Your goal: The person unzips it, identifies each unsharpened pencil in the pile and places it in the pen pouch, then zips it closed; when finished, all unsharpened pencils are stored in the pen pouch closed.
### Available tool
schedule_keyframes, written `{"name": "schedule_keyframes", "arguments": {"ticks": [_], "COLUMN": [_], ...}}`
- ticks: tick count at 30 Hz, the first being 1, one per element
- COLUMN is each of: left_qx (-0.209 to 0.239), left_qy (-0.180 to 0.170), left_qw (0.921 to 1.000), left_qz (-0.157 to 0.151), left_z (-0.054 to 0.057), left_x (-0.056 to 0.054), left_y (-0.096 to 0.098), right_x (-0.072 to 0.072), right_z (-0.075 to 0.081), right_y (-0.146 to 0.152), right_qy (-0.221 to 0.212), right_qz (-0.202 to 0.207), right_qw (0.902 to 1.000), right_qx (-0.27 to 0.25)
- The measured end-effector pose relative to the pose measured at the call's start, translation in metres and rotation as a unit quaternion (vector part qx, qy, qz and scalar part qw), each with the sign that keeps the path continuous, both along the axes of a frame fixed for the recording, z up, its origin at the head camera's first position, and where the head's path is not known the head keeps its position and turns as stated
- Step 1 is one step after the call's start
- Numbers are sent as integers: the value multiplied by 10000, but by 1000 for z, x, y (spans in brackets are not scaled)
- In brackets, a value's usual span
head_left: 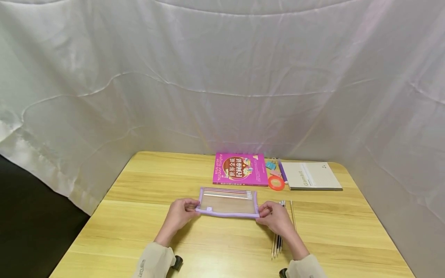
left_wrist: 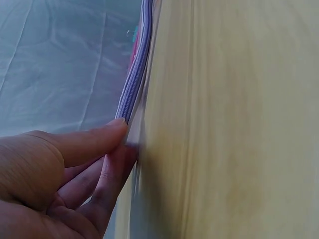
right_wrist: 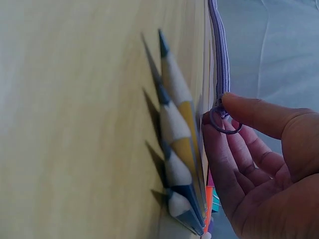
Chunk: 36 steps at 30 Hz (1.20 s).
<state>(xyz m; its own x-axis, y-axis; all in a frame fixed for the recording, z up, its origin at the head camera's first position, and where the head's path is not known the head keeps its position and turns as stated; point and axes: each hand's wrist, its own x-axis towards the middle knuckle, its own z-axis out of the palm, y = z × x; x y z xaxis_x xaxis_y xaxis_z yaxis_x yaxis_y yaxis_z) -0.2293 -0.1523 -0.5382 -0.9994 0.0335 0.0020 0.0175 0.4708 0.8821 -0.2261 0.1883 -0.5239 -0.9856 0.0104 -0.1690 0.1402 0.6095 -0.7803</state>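
Note:
A see-through pencil case [head_left: 222, 206] with lilac edging lies on the table, with several pencils [head_left: 227, 194] visible inside along its far side. Its lilac zipper edge [left_wrist: 132, 89] faces the person and looks closed. My left hand [head_left: 180, 212] pinches the near left corner between thumb and fingers. At the near right corner, my right hand [head_left: 276, 219] pinches the zipper's end, where a small dark ring [right_wrist: 227, 133] hangs by the fingers. Several loose sharpened pencils [head_left: 277, 245] lie under and beside the right forearm, partly hidden by it.
Behind the case lies a pink book [head_left: 259, 173]. To its right are an orange tape roll [head_left: 271, 183], a purple pen [head_left: 282, 172], a small blue item [head_left: 270, 165] and a white notebook [head_left: 326, 175]. A single pencil [head_left: 293, 212] lies right of the bundle. Grey curtains [head_left: 222, 96] surround the table.

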Motion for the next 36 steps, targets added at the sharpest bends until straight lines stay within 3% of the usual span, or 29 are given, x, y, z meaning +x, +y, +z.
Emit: {"name": "schedule_keyframes", "arguments": {"ticks": [10, 36], "left_qx": [-188, 92], "left_qy": [-22, -191], "left_qw": [9998, 9997], "left_qz": [10, 102], "left_z": [-2, -12], "left_x": [-5, -8], "left_y": [0, -4], "right_x": [-2, -8], "right_z": [2, 0], "right_y": [-1, -4], "right_qy": [23, 113], "right_qz": [97, 173], "right_qw": [9999, 9995], "right_qx": [25, 260]}}
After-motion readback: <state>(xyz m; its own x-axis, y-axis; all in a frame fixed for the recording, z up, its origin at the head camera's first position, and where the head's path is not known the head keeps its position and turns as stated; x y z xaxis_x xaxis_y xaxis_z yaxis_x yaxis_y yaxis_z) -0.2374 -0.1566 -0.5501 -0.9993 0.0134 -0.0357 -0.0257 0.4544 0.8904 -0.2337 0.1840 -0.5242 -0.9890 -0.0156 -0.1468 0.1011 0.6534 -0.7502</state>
